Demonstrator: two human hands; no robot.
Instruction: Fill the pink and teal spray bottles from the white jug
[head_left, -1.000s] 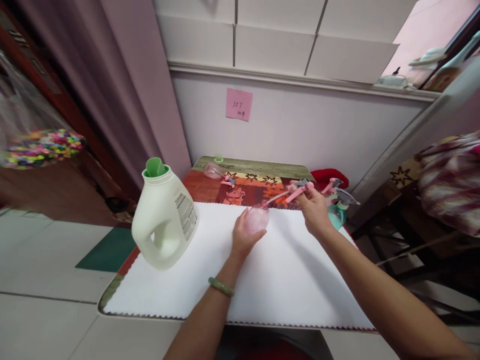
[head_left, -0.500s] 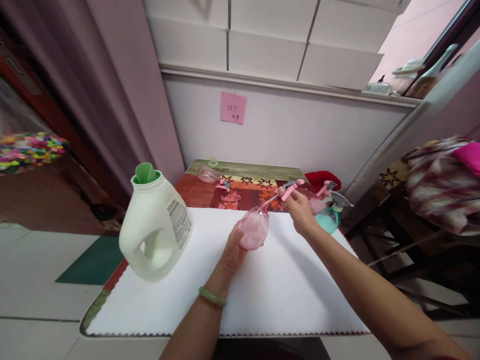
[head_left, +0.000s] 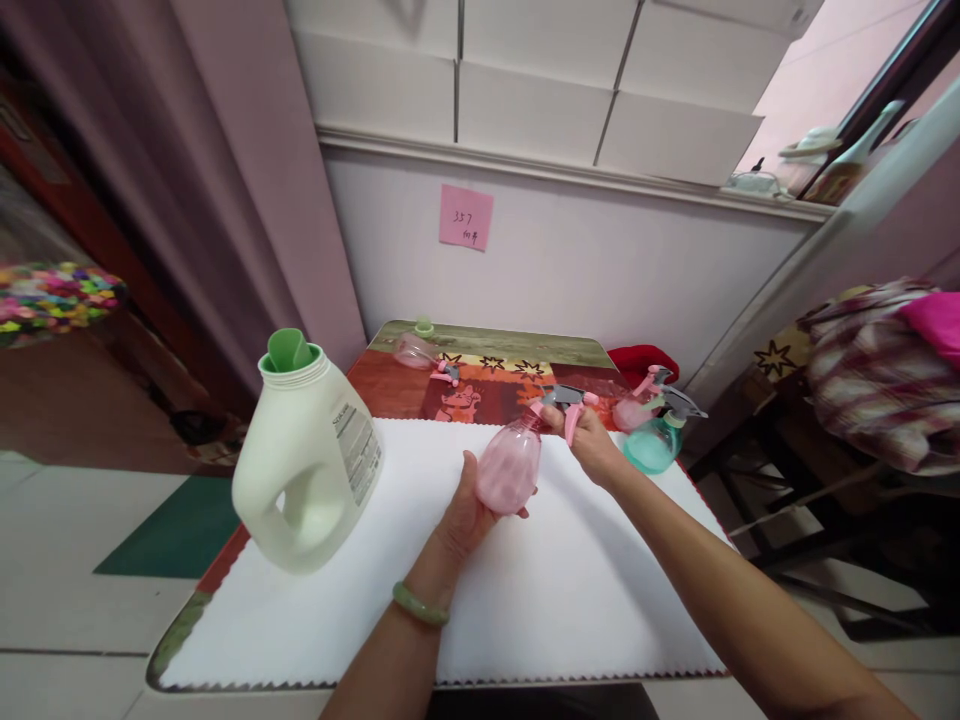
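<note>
A pink see-through spray bottle point(head_left: 508, 468) is tilted in my left hand point(head_left: 469, 510), whose fingers wrap round its lower body from beneath. My right hand point(head_left: 592, 440) grips the pink and grey trigger sprayer head point(head_left: 568, 400), which now sits at the bottle's neck. Whether its collar is threaded on I cannot tell. Right of my right hand stand a teal spray bottle point(head_left: 652, 446) and another pink spray bottle point(head_left: 634, 410). To the left is a large pale green jug point(head_left: 300, 500) with a green spout in its mouth.
At the table's back left, a clear pink bottle point(head_left: 414, 350) lies near a loose sprayer head point(head_left: 448, 373) and a small green cap point(head_left: 424, 327). White scalloped paper point(head_left: 570, 600) covers the front. A stool with plaid cloth point(head_left: 885, 370) stands right.
My right hand has brought the sprayer head down to the bottle's neck, its tube now inside. My left fingers have spread slightly under the bottle.
</note>
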